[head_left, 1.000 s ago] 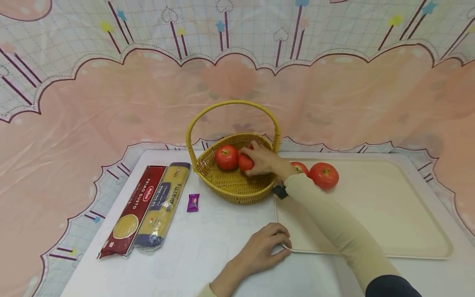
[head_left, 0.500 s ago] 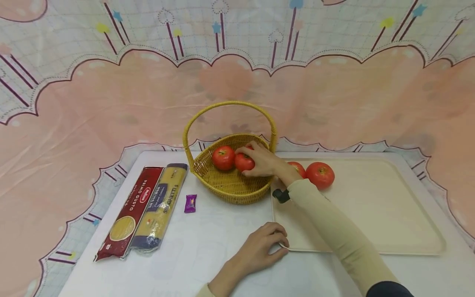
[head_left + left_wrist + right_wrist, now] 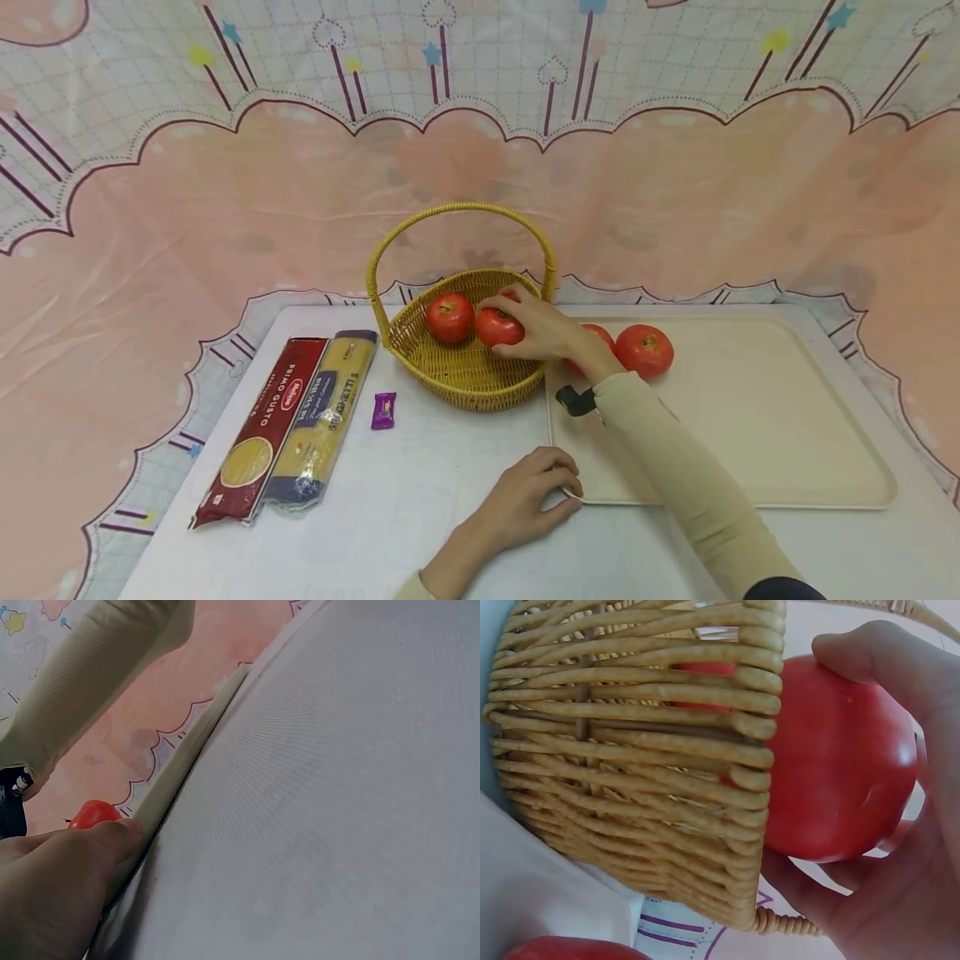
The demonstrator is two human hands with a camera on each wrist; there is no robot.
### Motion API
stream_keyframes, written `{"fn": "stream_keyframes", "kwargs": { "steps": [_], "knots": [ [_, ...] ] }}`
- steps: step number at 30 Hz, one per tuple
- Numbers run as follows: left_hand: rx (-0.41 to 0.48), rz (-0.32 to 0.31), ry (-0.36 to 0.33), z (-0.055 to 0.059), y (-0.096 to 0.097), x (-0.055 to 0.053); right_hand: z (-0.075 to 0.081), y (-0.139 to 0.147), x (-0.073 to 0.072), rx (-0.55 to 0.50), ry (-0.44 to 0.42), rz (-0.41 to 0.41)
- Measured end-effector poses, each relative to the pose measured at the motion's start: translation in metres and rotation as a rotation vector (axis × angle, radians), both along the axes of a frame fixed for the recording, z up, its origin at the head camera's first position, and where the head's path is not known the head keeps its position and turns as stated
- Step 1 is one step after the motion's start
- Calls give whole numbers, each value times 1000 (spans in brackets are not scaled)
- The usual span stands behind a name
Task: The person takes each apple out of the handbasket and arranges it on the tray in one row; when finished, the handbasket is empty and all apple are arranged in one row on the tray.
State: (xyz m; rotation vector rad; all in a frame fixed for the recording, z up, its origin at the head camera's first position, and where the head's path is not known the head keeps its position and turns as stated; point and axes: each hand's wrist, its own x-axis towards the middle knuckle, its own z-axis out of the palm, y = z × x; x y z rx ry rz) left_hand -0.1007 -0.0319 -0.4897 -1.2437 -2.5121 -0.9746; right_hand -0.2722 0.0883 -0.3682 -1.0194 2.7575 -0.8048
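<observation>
A yellow wicker basket [image 3: 450, 375] with a tall handle stands at the back of the white table. My right hand [image 3: 536, 327] reaches into it and grips a red tomato [image 3: 497, 327], which fills the right wrist view [image 3: 840, 757] behind the basket wall [image 3: 630, 750]. A second tomato [image 3: 450, 317] lies in the basket just to its left. Two more tomatoes [image 3: 645, 350] sit at the back left of a cream tray [image 3: 787, 417]. My left hand [image 3: 536, 492] curls round the tray's near left corner, its thumb [image 3: 67, 877] against the rim [image 3: 187, 757].
Two spaghetti packets, one red [image 3: 262, 425] and one yellow and blue [image 3: 326, 412], lie left of the basket. A small purple sweet [image 3: 383, 410] lies between them and the basket. A pink patterned cloth hangs behind the table.
My right hand has drawn its tomato slightly to the right, away from the other tomato in the basket. The left hand stays at the tray corner.
</observation>
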Motion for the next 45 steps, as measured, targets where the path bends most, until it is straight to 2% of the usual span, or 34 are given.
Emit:
{"fn": "stream_keyframes", "kwargs": {
  "steps": [17, 37, 45],
  "knots": [
    [-11, 7, 41, 0, -2, 0, -3, 17, 16, -123, -3, -16],
    [1, 7, 10, 0, -1, 0, -15, 43, 37, -277, 70, -103],
    [3, 38, 10, -1, -1, 2, -17, 52, 44, -354, 77, -130]
  ]
}}
